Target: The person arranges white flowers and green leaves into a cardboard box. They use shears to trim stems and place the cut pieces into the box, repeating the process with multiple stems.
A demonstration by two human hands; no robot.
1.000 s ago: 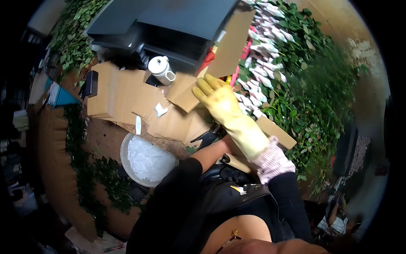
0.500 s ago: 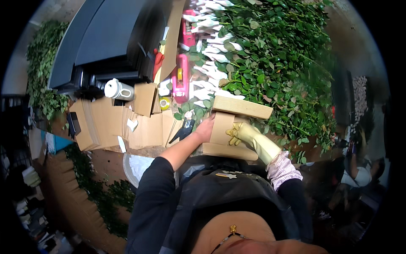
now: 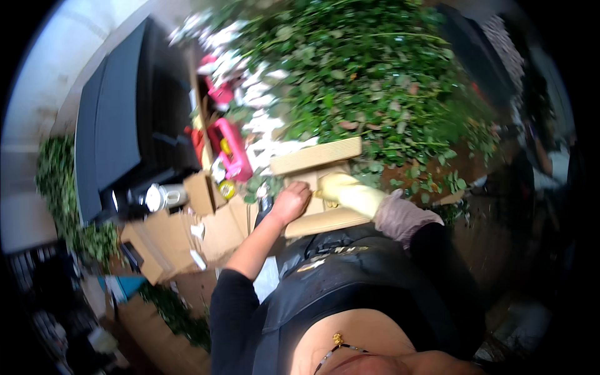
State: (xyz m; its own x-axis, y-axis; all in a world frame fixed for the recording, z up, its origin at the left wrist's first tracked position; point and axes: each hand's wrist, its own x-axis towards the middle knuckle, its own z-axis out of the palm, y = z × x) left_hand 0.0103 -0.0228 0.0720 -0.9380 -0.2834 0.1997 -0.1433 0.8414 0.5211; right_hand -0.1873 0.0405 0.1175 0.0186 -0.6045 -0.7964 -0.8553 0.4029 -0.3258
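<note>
A piece of brown cardboard (image 3: 303, 181) lies in front of me, with a raised corrugated flap (image 3: 316, 156) on its far side and another corrugated flap (image 3: 328, 222) on its near side. My bare left hand (image 3: 292, 203) rests over its left part, fingers curled closed. My right hand (image 3: 337, 189), in a pale yellow rubber glove, reaches between the flaps beside the left, its fingers bent down toward the cardboard. Motion blur and the hands themselves hide what either one grips. A black-handled tool (image 3: 265, 203) lies just left of my left hand.
Leafy cut stems (image 3: 369, 75) with white-wrapped heads (image 3: 265, 94) cover the far side. Left of them are a pink tape dispenser (image 3: 232, 153), a yellow tape roll (image 3: 227, 189), a white mug (image 3: 164, 197), flat cardboard (image 3: 219, 228) and black boxes (image 3: 112, 119). Someone (image 3: 550, 156) is at the right edge.
My view has turned, so the scene sits tilted and blurred. My left hand has moved from the cardboard's left edge onto its top, closer to the gloved right hand, which reaches farther in.
</note>
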